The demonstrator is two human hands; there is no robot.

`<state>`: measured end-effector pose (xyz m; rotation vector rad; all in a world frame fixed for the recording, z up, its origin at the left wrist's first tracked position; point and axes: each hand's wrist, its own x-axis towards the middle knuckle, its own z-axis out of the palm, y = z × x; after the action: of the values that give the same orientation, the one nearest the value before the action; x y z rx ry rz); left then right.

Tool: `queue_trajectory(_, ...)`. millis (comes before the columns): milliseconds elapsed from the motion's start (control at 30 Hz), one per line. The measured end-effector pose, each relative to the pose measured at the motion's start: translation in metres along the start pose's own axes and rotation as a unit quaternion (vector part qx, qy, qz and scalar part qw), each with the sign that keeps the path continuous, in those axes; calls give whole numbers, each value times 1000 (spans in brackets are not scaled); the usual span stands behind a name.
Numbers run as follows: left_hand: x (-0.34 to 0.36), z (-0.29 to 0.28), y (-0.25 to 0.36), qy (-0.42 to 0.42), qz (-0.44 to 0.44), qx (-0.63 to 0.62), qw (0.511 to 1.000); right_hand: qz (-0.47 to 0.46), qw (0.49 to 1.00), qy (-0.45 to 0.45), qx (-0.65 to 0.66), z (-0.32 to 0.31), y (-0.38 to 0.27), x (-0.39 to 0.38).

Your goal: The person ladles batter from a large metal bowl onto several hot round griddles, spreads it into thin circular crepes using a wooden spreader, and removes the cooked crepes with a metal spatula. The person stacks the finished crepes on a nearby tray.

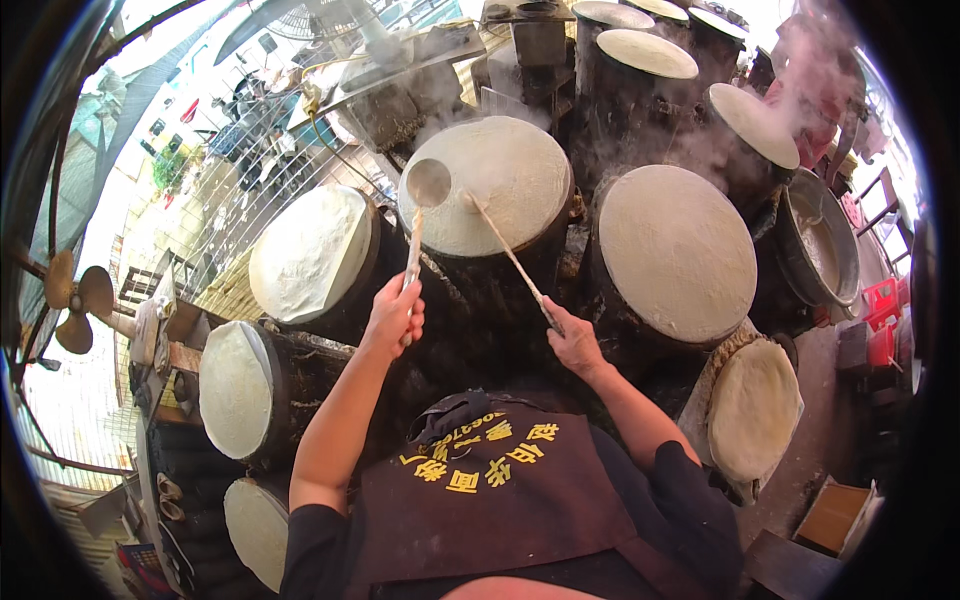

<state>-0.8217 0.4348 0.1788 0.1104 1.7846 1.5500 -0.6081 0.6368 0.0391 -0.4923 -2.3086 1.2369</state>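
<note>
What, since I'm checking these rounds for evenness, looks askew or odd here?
The pale sheet left of the centre drum looks askew: its right side is creased, whereas the round layer right of centre lies smooth.

Bright daylight washes in beyond the left hand [395,312], over a pale wire grid [232,218] and a green plant [168,170]. A brown three-bladed fan [76,301] sits well to that hand's left. Right of the right hand [576,342], greyish floor [815,400] runs past a red crate [880,304].

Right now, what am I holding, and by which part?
Left hand: a ladle, by its handle. Right hand: a stick, by its near end.
</note>
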Motion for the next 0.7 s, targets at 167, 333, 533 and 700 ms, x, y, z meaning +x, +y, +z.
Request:
queue_trajectory(167,27,25,0,3,29,110,993,230,950,-4,210,20,-37,-21)
queue_trajectory(333,16,78,-10,-53,-59,-28,996,242,935,-61,252,61,-40,-38)
queue_trajectory(533,-2,75,-21,-90,-160,-413,892,68,992,-59,84,50,-46,-43)
queue_trajectory(700,-72,-43,1,-264,-104,-522,805,46,997,58,-36,6,-19,-38)
